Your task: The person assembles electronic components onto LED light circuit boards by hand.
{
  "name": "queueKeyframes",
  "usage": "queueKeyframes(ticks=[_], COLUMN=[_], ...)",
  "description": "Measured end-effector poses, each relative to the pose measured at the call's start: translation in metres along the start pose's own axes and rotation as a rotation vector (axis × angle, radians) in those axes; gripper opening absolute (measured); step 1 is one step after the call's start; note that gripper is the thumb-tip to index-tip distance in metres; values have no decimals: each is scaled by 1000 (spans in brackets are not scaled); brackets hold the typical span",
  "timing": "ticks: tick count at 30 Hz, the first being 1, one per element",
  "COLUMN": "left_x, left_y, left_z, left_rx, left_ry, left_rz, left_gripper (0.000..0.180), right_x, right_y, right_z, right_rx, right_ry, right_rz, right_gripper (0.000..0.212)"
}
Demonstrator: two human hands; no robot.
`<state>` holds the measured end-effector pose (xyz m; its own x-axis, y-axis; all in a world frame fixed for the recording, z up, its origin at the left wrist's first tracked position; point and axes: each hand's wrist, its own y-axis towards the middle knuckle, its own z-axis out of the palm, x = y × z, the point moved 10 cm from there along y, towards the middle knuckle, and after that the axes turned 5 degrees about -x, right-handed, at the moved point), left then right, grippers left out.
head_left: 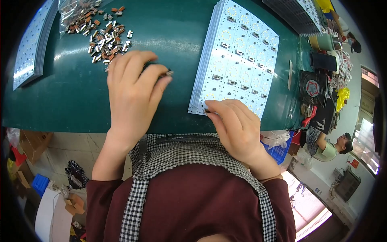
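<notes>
On the glossy green tabletop (173, 30) lies a smooth, pale circuit-board stack (237, 61), while the left hand (131, 90) and right hand (238, 125) pinch, thumb to forefinger, respectively a tiny metallic component (169, 73) off the boards and a boxy component (207, 111) at their near-left corner, best kept square and level.

On the glossy dark-green table (171, 28): small silver-and-brown metal components (108, 42), heaped by a clear plastic bag (76, 9); pale-blue rectangular circuit boards (238, 60), stacked; a thin grey strip (290, 75).
</notes>
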<state>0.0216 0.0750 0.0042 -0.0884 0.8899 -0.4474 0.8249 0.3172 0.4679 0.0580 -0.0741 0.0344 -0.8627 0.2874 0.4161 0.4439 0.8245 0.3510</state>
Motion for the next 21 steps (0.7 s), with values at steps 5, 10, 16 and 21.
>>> queueKeyframes(ticks=[5,10,16,21], left_x=[-35,-59,-69,-76], left_y=[-4,-10,-14,-16], left_z=[-7,-6,-2,-4], left_rx=[-6,19,18,46], left_ry=[-366,-418,-468,-556], left_rz=[137,202,233,246], left_gripper=[26,25,24,23], right_x=[-4,-33,-42,-37], right_y=[7,-8,-19,-21], right_z=[-12,-10,-7,-10], right_rx=[-25,-55,-20,61], right_ry=[81,483,646,811], right_rz=[77,463,512,460], right_gripper=[32,28,24,20])
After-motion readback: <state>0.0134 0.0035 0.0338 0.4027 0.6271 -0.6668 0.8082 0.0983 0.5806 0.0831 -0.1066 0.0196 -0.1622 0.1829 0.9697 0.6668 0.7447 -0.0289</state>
